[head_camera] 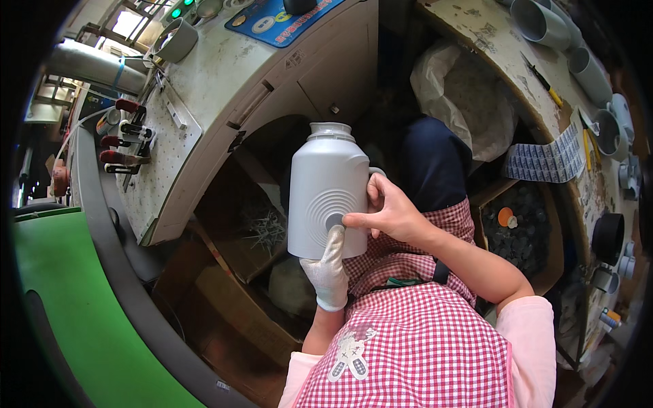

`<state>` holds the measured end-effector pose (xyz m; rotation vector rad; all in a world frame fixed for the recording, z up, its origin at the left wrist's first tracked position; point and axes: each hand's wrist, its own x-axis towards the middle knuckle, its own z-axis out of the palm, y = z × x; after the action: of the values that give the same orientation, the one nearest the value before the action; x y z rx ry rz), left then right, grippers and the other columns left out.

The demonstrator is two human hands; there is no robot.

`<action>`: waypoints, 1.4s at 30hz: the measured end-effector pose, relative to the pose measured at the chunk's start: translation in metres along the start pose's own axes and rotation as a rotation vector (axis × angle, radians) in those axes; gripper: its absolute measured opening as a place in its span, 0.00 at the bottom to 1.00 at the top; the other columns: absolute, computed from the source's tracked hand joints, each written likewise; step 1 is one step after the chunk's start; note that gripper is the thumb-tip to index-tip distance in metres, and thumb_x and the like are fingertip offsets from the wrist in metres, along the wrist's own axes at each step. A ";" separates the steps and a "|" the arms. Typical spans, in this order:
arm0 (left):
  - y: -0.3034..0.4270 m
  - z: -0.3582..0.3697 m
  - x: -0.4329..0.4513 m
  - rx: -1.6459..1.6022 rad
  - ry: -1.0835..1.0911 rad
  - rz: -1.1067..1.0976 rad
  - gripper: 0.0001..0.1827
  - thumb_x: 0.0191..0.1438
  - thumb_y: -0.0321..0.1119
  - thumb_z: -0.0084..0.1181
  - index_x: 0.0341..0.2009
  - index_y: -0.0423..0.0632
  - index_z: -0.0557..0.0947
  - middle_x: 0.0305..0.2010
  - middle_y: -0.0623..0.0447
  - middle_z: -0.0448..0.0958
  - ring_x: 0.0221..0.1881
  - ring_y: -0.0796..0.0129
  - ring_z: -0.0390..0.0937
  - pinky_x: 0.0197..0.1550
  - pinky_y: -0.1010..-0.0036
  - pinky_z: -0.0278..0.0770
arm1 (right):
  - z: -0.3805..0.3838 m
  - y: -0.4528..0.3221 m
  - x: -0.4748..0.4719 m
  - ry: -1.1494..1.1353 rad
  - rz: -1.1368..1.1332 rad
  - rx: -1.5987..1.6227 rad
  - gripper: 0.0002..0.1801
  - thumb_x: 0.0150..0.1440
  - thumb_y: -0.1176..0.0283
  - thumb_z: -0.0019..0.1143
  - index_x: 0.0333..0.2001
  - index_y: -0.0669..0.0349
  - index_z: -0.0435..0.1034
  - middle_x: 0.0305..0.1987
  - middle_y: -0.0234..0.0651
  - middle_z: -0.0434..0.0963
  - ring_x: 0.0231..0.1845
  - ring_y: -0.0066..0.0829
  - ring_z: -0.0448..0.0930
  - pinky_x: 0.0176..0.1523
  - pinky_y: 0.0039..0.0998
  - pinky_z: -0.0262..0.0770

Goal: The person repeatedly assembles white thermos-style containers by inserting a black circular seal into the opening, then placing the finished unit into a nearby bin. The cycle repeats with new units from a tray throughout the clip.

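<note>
A light grey plastic jug body (pixel 329 168) is held upright before my lap, with a narrow neck at the top and a handle (pixel 377 171) on its right side. Concentric ridges circle a small dark grey round disc (pixel 334 220) on its front. From below, my left hand (pixel 329 275), in a white glove, grips the base and lays one finger against the lower edge of the disc. Bare, my right hand (pixel 390 209) holds the jug's right side below the handle, its thumb tip at the disc's right edge. Some right fingers are partly hidden.
To the left stands a white worktable (pixel 214 76) with red-handled toggle clamps (pixel 127 132). A right-hand bench (pixel 484 30) carries grey cylinders (pixel 541 23), a yellow-handled tool (pixel 548 89) and a label sheet (pixel 546 160). Beneath it, a cardboard box (pixel 553 245) holds dark discs.
</note>
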<state>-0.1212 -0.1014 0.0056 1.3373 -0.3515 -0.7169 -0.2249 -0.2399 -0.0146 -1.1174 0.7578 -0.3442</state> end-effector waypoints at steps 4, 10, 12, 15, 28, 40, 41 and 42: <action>0.000 -0.001 -0.009 -0.004 0.051 0.007 0.19 0.65 0.25 0.64 0.59 0.37 0.79 0.54 0.50 0.81 0.51 0.68 0.79 0.57 0.71 0.77 | 0.005 -0.001 -0.010 -0.043 0.011 0.018 0.37 0.48 0.57 0.86 0.39 0.53 0.56 0.34 0.32 0.71 0.30 0.20 0.78 0.27 0.21 0.81; -0.004 -0.006 -0.010 0.060 0.077 -0.020 0.17 0.67 0.27 0.61 0.57 0.31 0.80 0.54 0.49 0.82 0.52 0.68 0.79 0.57 0.70 0.77 | 0.014 -0.003 -0.006 0.022 0.008 -0.017 0.36 0.48 0.58 0.86 0.39 0.53 0.57 0.33 0.32 0.71 0.26 0.20 0.77 0.25 0.21 0.79; -0.007 -0.007 -0.008 0.038 0.091 -0.028 0.16 0.68 0.26 0.59 0.55 0.29 0.82 0.54 0.48 0.83 0.52 0.68 0.80 0.56 0.69 0.78 | 0.019 0.000 -0.004 0.052 -0.030 -0.006 0.35 0.48 0.59 0.85 0.37 0.54 0.56 0.32 0.32 0.70 0.25 0.20 0.76 0.24 0.22 0.78; 0.002 -0.005 -0.007 0.062 0.022 -0.021 0.17 0.68 0.27 0.58 0.57 0.29 0.81 0.55 0.45 0.83 0.53 0.66 0.80 0.57 0.69 0.78 | 0.024 0.000 -0.004 0.060 -0.083 -0.003 0.33 0.51 0.61 0.84 0.37 0.54 0.57 0.33 0.29 0.69 0.26 0.18 0.77 0.25 0.20 0.78; 0.023 -0.032 0.030 0.003 0.007 0.086 0.22 0.69 0.33 0.56 0.62 0.34 0.77 0.59 0.46 0.81 0.58 0.64 0.80 0.63 0.66 0.77 | -0.400 -0.142 -0.008 1.005 -0.532 -1.419 0.24 0.68 0.64 0.55 0.64 0.63 0.73 0.63 0.53 0.79 0.64 0.51 0.79 0.66 0.42 0.73; 0.029 -0.017 0.044 -0.161 -0.040 -0.118 0.18 0.68 0.35 0.58 0.58 0.37 0.80 0.52 0.49 0.84 0.51 0.68 0.82 0.55 0.70 0.80 | -0.503 -0.119 0.018 0.747 -0.495 -0.988 0.19 0.74 0.64 0.49 0.61 0.64 0.72 0.39 0.36 0.79 0.38 0.30 0.80 0.40 0.29 0.77; 0.034 -0.014 0.039 -0.125 -0.032 -0.097 0.19 0.70 0.36 0.57 0.57 0.36 0.81 0.51 0.49 0.84 0.50 0.69 0.82 0.54 0.71 0.80 | -0.454 -0.124 0.016 0.643 -0.292 -0.383 0.20 0.76 0.60 0.48 0.62 0.63 0.72 0.34 0.29 0.76 0.29 0.18 0.76 0.31 0.21 0.74; 0.038 -0.012 0.031 -0.076 -0.011 -0.096 0.19 0.70 0.37 0.57 0.57 0.36 0.81 0.51 0.49 0.84 0.50 0.69 0.82 0.53 0.70 0.80 | -0.361 -0.123 0.019 0.573 -0.309 -0.261 0.20 0.77 0.59 0.46 0.61 0.62 0.72 0.32 0.25 0.74 0.26 0.12 0.70 0.27 0.17 0.67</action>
<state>-0.0807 -0.1098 0.0348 1.2850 -0.2681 -0.8104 -0.4487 -0.5482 0.0075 -1.4061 1.1574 -0.8698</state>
